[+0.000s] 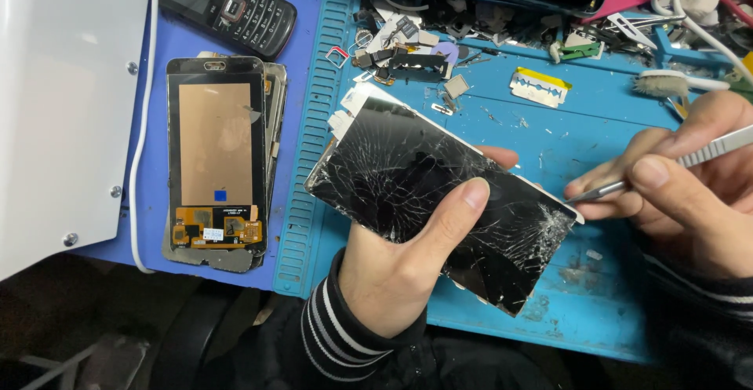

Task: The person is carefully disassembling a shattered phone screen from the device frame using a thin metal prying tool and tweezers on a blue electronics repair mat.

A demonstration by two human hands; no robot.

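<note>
My left hand (408, 256) grips a smartphone with a badly cracked black screen (392, 170), thumb pressed on the glass and fingers wrapped under it, holding it tilted above the blue work mat (604, 319). A white frame edge shows along the phone's far side. My right hand (682, 178) holds a thin metal pry tool (674, 164) like a pen. Its tip touches the phone's right corner, where the glass is shattered most.
A stack of removed display panels (216, 162) with copper backing lies at left, a black keypad phone (231, 5) above it, and a white device with a cable (63, 100) at far left. Small parts, a razor blade (540, 85) and a toothbrush (667, 84) litter the mat's back.
</note>
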